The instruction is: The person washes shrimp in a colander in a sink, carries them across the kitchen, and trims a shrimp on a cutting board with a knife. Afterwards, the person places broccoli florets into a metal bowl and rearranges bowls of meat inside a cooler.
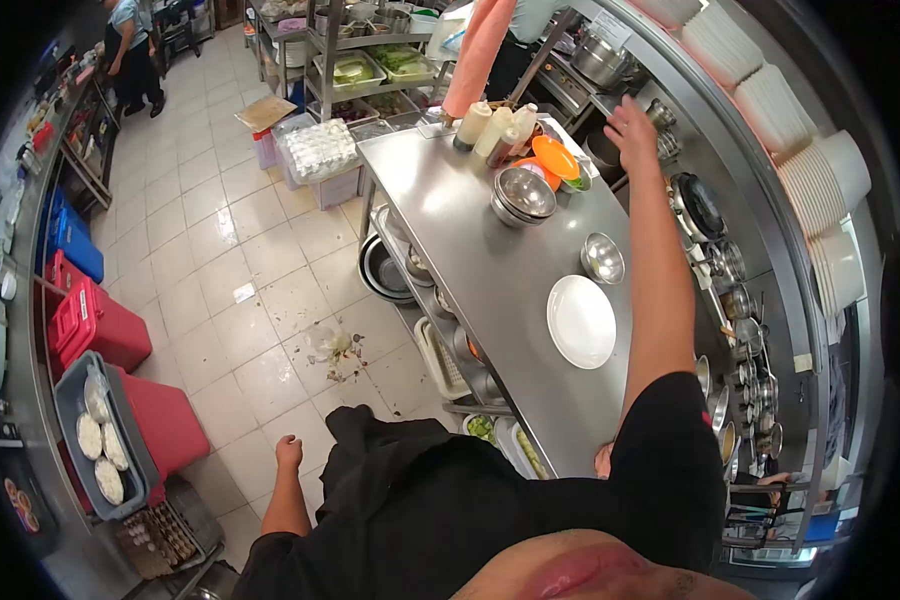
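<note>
My right hand [632, 135] is stretched forward over the far right edge of the steel table [515, 290], fingers apart and nothing in it. Pots and lidded pans stand on the counter beyond it. Beneath that arm, on the table, are a white oval plate [582, 322] and a small metal bowl [602, 258]. Stacked metal bowls [523, 195], an orange plate [554, 158] and several squeeze bottles [473, 126] are grouped at the far end. Low at my side hangs my left hand [288, 450], fingers curled in, above the tiled floor and touching nothing.
Red bins [98, 325] and a grey tub [100, 440] of white bags line the left side. An egg-tray stack [318, 150] stands by the table's far corner. Food scraps [332, 348] litter the floor. A person [128, 50] stands far left. Stacked white dishes [820, 180] fill the right shelf.
</note>
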